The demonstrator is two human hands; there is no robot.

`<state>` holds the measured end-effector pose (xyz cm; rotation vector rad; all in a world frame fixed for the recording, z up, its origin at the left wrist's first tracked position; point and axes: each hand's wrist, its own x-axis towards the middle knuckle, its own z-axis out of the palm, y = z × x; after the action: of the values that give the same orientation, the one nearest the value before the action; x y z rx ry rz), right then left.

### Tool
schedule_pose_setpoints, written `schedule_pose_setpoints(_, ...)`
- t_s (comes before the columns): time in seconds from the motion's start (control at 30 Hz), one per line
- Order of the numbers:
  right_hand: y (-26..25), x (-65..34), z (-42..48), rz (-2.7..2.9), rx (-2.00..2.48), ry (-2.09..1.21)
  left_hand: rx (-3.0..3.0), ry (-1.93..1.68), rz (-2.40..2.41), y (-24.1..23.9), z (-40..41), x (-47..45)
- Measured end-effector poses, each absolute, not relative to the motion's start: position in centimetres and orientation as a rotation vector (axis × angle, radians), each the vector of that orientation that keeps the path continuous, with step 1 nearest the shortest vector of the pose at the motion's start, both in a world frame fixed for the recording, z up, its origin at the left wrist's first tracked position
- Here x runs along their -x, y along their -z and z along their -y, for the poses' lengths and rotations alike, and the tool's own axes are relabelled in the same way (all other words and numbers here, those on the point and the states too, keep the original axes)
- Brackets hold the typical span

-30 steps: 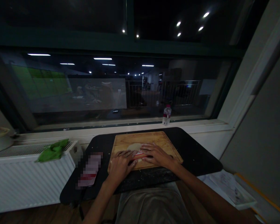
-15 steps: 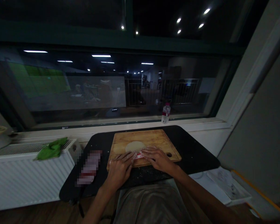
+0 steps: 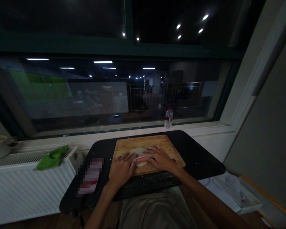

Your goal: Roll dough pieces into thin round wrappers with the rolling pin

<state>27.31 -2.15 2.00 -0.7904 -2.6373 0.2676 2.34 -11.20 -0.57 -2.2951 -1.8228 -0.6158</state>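
On the wooden cutting board (image 3: 124, 142) lies a flat round of pale dough (image 3: 137, 150). A short cylinder in a red and white wrapper (image 3: 140, 159) lies across the dough, showing between my hands. My left hand (image 3: 123, 166) rests on its left end, fingers stretched out and pointing toward the dough. My right hand (image 3: 160, 158) lies on the right end with its fingers extended and slightly apart. Both ends of the cylinder are hidden under the hands. Dough shows on the far and near sides of it.
The board lies on a black table (image 3: 200, 159), with a blurred-out pinkish item (image 3: 91, 176) at its left. A water bottle (image 3: 168, 118) stands on the windowsill. Left is a white radiator (image 3: 26, 187) with a green cloth (image 3: 51, 158); papers (image 3: 233, 187) lie low at the right.
My hands and the wrapped cylinder have moved slightly away from me across the dough, so dough now shows on the near side. The view has tilted a little upward.
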Motion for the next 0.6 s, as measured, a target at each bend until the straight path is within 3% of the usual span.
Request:
schedule_pose_setpoints(0.3, -2.2, -24.1, 0.1, 2.547, 1.212, 0.087, 2.059, 0.349, 2.030, -1.0, 7.2, -1.9)
schedule_pose_setpoints(0.6, -2.1, -23.6, 7.1, 2.396, 1.458, 0.189, 2.153, 0.249, 2.044, -0.9, 6.2, -0.9)
